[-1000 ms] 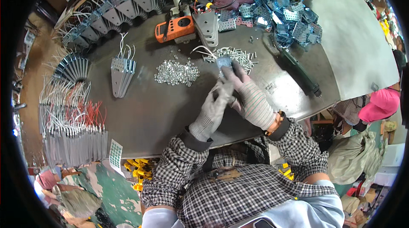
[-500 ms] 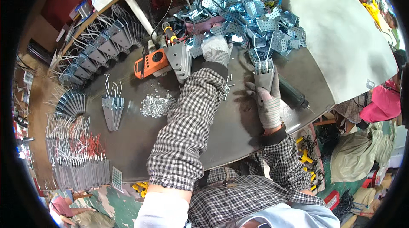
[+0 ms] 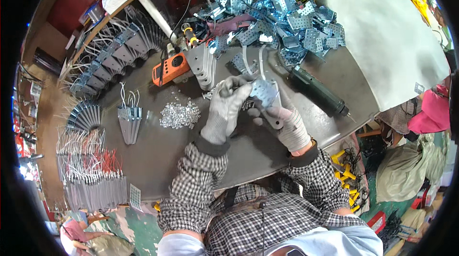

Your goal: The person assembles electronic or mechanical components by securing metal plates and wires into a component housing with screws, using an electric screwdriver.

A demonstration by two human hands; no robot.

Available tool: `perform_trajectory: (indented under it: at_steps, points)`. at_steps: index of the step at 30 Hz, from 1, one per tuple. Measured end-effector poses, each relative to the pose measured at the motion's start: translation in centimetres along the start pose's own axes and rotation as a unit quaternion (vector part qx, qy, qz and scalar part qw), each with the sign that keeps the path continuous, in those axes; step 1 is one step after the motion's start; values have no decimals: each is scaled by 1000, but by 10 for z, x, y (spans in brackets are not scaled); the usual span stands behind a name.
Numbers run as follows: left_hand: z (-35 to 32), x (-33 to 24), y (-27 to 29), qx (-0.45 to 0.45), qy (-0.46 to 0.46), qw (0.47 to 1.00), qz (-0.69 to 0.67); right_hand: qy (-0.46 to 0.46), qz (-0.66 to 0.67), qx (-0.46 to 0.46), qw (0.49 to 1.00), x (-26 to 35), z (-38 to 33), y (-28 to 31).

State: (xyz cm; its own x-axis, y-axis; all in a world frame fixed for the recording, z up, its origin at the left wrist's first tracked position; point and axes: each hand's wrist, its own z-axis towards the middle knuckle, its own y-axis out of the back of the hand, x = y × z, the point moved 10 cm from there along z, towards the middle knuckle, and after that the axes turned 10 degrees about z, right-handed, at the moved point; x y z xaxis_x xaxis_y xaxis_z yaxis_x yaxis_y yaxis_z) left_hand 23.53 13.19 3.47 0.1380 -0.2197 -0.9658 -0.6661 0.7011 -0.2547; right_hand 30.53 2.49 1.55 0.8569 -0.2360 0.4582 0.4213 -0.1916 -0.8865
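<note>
Grasping grey plate point(image 3: 276, 122) in right hand point(image 3: 292, 130), much of it out of sight. Pinching left edge of holed silver-blue bracket point(image 3: 264, 92) with left hand point(image 3: 224, 106), over the plate's far end, between both hands; cannot make out the join. White wires point(image 3: 246, 60), lower ends hidden, just beyond both hands. Screws point(image 3: 248, 105) largely covered by left hand; small shiny bits point(image 3: 179, 114) further left. Dark driver point(image 3: 316, 89) right of right hand. Far right of both hands, crumpled pale sack point(image 3: 400, 175); cannot see inside.
</note>
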Motion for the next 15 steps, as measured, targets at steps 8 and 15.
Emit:
perform_trajectory:
  at_steps: [8, 15]
  points:
    - [-88, -100, 6, -93, -311, 673, 664, -141, -14, 98, 985, -62, -21, -49]
    - [-118, -89, 73, -167, -233, 831, 476, -116, -31, 71, 990, -84, -35, -64]
